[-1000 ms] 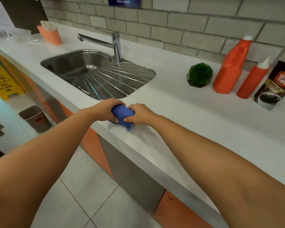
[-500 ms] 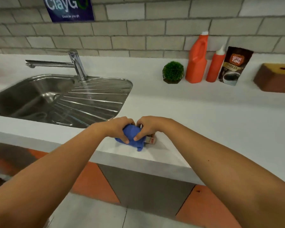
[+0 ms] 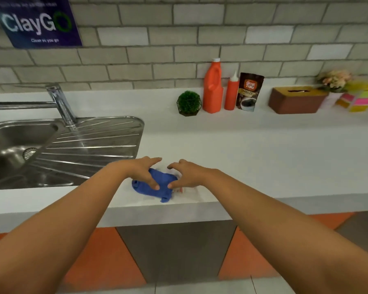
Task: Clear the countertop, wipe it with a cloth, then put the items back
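Both hands are down at the near edge of the countertop (image 3: 253,158). The left hand (image 3: 139,171) and right hand (image 3: 191,174) are splayed over the blue cloth (image 3: 148,190), fingers spread and fairly straight, neither one clenched. Only the thumbs press on the fabric. The cloth sits bunched in a lump between them, just right of the sink (image 3: 19,145), with a small white-and-red tag (image 3: 180,189) poking out on its right side. As for progress, this looks like early days. The cloth isn't flattened out for a stroke, and nothing has been cleared, because the whole line-up is still parked along the far wall. There's the green ball plant (image 3: 189,102), the big orange bottle (image 3: 213,90), the slimmer orange squeeze bottle (image 3: 231,94) and the coffee pouch (image 3: 250,92). Further right are the brown tissue box (image 3: 295,100), a pot of flowers (image 3: 333,81) and a colourful block of notes (image 3: 359,98). All of that has to come off, then the wipe, then everything goes back. The open stretch between the cloth and that row looks free for wiping, but the back strip is blocked by those items. On the left, the tap (image 3: 60,102) rises over the draining board. Whether the surface is wet or dirty, I cannot tell.
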`<state>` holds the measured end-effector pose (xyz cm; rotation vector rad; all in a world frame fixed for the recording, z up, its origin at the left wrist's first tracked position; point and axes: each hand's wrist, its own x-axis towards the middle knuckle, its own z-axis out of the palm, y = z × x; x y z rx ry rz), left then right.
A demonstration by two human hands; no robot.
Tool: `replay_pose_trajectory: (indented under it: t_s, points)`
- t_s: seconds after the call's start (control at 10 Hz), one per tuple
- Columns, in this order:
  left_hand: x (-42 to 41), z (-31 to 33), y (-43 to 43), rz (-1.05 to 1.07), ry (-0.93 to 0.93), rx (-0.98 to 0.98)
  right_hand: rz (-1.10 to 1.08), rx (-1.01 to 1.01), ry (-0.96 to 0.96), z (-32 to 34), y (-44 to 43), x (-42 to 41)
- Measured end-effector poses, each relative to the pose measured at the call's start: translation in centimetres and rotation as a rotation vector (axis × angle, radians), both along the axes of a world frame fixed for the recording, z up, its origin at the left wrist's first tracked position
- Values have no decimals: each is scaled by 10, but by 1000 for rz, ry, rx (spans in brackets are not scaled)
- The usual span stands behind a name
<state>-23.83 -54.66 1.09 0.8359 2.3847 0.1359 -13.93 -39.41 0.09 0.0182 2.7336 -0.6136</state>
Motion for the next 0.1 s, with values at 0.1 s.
replay_pose_trajectory:
  t_s: [0.1]
  points:
    - [7,12,28,-18,53,38,-20,104,-84,19,24,10]
